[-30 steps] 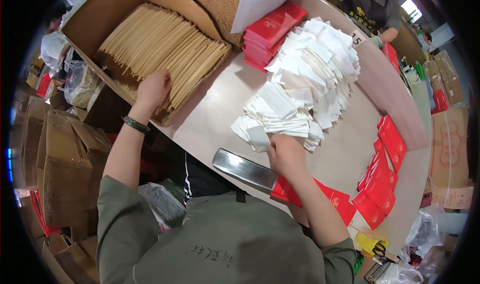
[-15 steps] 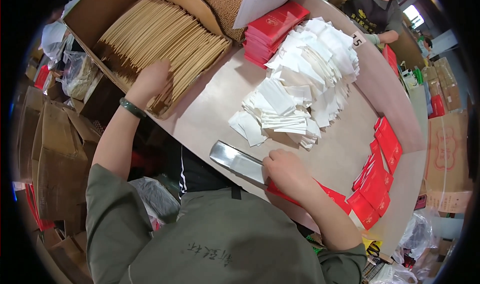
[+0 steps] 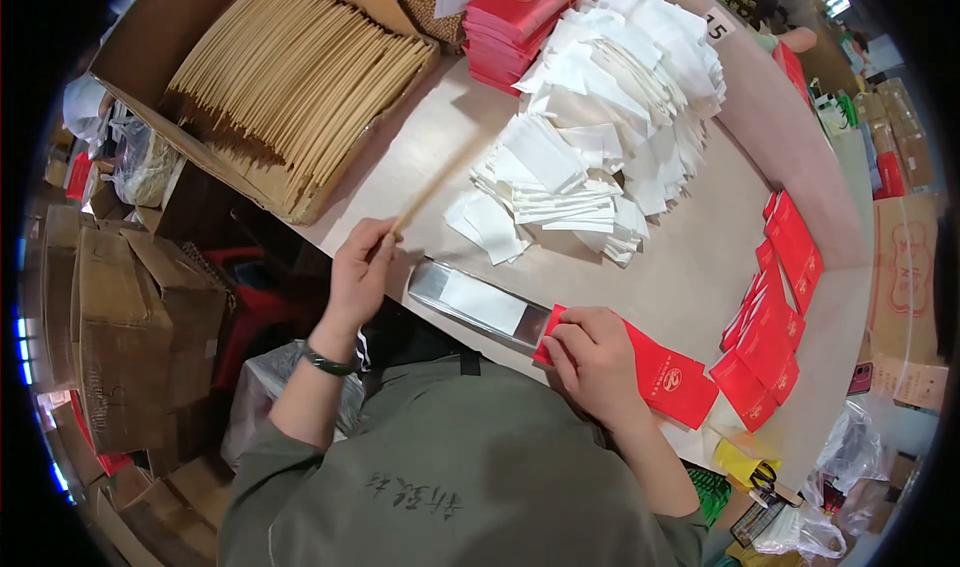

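Observation:
Pinched in my left hand (image 3: pixel 362 272) are wooden chopsticks (image 3: pixel 440 182), blurred by motion and pointing away over the table; their number cannot be told. A shiny metal trough (image 3: pixel 455 292) lies along the table's near edge, with a pale rectangle inside that may be a napkin or a reflection. My right hand (image 3: pixel 590 357) is closed on a red paper sleeve (image 3: pixel 672 375) at the trough's right end. Beyond lies a large heap of folded white napkins (image 3: pixel 560 157). The cardboard box (image 3: pixel 215 182) at the far left holds rows of chopsticks (image 3: pixel 300 77).
A stack of red sleeves (image 3: pixel 525 12) stands behind the napkins. More red sleeves (image 3: pixel 765 342) lie fanned out by the raised table rim (image 3: pixel 800 152) at right. Cardboard cartons (image 3: pixel 150 317) stand left of the table. A yellow item (image 3: pixel 745 459) sits by the near right corner.
My left hand has left the chopstick box and come toward the trough, carrying chopsticks. My right hand has shifted slightly, and more of the red sleeve under it shows. The view has shifted.

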`<state>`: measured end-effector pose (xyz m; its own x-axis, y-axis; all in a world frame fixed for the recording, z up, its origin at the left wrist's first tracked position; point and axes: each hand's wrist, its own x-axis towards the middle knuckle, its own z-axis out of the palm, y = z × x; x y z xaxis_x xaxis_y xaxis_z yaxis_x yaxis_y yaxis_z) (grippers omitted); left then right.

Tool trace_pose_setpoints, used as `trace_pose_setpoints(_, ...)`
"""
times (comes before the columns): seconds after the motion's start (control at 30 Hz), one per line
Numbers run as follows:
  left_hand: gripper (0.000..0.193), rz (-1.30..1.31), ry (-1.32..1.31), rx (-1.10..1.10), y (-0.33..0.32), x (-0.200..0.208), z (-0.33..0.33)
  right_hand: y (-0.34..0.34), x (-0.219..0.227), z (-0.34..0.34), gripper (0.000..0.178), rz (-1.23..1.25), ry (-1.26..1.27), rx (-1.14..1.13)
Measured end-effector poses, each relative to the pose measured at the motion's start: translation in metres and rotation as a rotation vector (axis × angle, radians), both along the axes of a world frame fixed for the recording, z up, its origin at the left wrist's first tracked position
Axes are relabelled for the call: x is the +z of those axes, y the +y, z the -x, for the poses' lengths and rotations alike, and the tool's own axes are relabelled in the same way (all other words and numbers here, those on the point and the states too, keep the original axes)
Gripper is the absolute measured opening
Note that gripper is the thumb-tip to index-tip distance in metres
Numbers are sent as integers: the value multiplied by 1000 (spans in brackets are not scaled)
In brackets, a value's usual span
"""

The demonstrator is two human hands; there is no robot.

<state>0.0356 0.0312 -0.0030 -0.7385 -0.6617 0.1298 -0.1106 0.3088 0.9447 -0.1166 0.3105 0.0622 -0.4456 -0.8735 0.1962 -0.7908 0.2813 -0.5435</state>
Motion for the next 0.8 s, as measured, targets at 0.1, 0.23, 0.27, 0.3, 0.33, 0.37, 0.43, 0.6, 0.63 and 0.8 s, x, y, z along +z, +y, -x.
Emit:
trace_pose_setpoints(0.1,12,-167,-181,-485,-31,33,-17,7,7,5,26,-24,-14,25)
trace_pose_setpoints(0.23,6,-276,-550,-472,-56,43,-22,14,-2,4,33,-70,-2,50)
trace_pose_setpoints(0.27,7,-92,-594,-489,-63,45,-20,16,-6,4,34,-79,13,76)
trace_pose_setpoints(0.3,7,-88,-597,-488,-57,41,-18,18,-10,5,35,-88,28,102)
trace_pose_setpoints(0.33,6,-250,-542,-490,-44,32,-8,16,-13,6,35,-88,29,95)
trace_pose_setpoints(0.37,6,-414,-491,-484,-25,28,1,14,-17,6,35,-57,13,109)
trace_pose_setpoints(0.43,10,108,-329,-637,41,37,35,11,-18,2,35,-31,-2,120)
trace_pose_setpoints(0.6,18,270,-212,-414,64,28,45,2,-12,1,35,-108,71,6)
trace_pose_setpoints(0.63,20,199,-300,-209,62,29,41,3,-15,0,35,-109,73,1)
trace_pose_setpoints(0.8,46,-191,-295,-639,100,49,59,2,-20,2,39,-30,-1,37)
